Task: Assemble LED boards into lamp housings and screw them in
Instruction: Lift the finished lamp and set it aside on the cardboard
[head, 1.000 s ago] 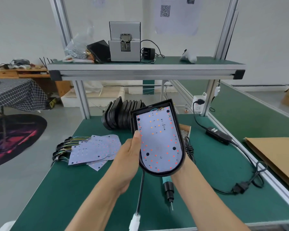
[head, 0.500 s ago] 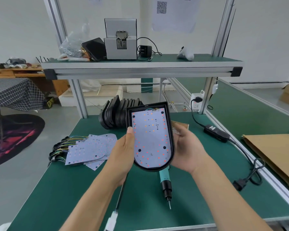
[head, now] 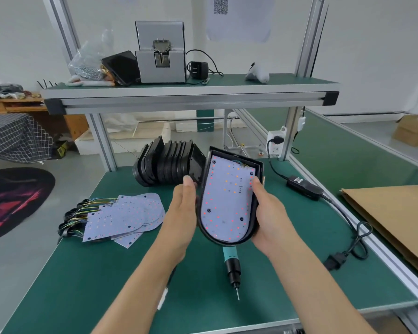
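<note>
Both hands — left hand (head: 182, 213), right hand (head: 267, 215) — grip a black lamp housing (head: 228, 201) with its LED board (head: 226, 201) at frame centre, above the green bench (head: 106, 273); a screwdriver (head: 232, 268) lies below, loose boards (head: 126, 218) left, grey floor beyond.

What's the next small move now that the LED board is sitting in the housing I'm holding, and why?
Probably lay the housing flat on the green mat and free the right hand for the electric screwdriver. Both hands grip the housing off the table, the left hand on the other rim, the LED board looks seated, and the screwdriver lies just below it.
</note>
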